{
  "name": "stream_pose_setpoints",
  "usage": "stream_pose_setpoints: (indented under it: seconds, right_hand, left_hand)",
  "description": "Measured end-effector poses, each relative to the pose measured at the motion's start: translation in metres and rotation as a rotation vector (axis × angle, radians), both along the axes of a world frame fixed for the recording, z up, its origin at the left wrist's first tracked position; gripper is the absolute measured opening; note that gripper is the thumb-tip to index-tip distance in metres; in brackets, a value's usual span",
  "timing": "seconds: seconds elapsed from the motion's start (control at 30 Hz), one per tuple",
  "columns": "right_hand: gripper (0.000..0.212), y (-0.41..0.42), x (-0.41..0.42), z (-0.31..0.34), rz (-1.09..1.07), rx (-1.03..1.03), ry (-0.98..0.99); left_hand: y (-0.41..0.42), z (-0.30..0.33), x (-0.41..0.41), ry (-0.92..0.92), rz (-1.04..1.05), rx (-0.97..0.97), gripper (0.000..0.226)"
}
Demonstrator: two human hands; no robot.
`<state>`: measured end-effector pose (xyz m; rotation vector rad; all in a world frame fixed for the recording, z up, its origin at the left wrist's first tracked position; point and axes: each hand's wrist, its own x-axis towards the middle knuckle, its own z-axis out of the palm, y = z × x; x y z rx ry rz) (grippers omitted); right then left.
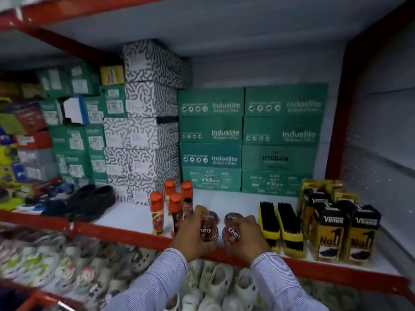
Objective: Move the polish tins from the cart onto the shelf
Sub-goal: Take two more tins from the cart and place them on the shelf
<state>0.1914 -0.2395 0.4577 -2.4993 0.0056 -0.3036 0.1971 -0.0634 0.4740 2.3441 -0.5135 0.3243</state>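
Observation:
Two dark red round polish tins with white "Cherry" lettering are held over the front of the white shelf [229,200]. My left hand [193,234] grips the left tin [209,231]. My right hand [249,236] grips the right tin [232,234]. Two more of the same tins lie flat on the shelf just behind: one [211,216] behind the left tin, one [232,217] behind the right. The cart is out of view.
Several orange-capped polish bottles [175,205] stand left of the tins. Two yellow brushes [278,223] and yellow-black Venus boxes [332,230] stand to the right. Green Induslite boxes [247,140] line the back. The red shelf rail [125,232] runs along the front; clogs lie below.

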Motion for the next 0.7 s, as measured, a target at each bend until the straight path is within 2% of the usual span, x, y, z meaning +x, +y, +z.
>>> stream_pose_setpoints:
  seconds: [0.1, 0.2, 0.27, 0.5, 0.53, 0.63, 0.7]
  right_hand:
    - [0.054, -0.004, 0.022, -0.001, 0.023, -0.038, 0.033]
    - [0.038, -0.007, 0.034, 0.002, 0.022, -0.03, 0.081]
    - [0.036, -0.009, 0.039, 0.001, 0.034, -0.038, 0.109]
    - [0.071, -0.022, 0.049, 0.003, 0.107, -0.042, 0.223]
    - [0.068, -0.023, 0.055, 0.004, 0.102, -0.025, 0.21]
    - [0.039, -0.026, 0.068, 0.013, 0.04, -0.018, 0.103]
    - [0.036, -0.023, 0.079, 0.015, 0.008, -0.006, 0.046]
  left_hand:
    - [-0.01, 0.001, 0.026, 0.036, -0.006, 0.022, 0.065]
    - [-0.015, -0.003, 0.048, 0.045, 0.002, 0.085, 0.064]
    - [-0.017, -0.006, 0.057, 0.061, 0.009, 0.119, 0.063]
    - [-0.009, -0.02, 0.08, 0.129, -0.05, 0.215, 0.058]
    - [-0.008, -0.02, 0.085, 0.132, -0.046, 0.214, 0.054]
    - [-0.01, -0.013, 0.097, 0.081, 0.007, 0.171, 0.036]
    - [-0.014, -0.01, 0.102, 0.072, 0.052, 0.189, 0.036]
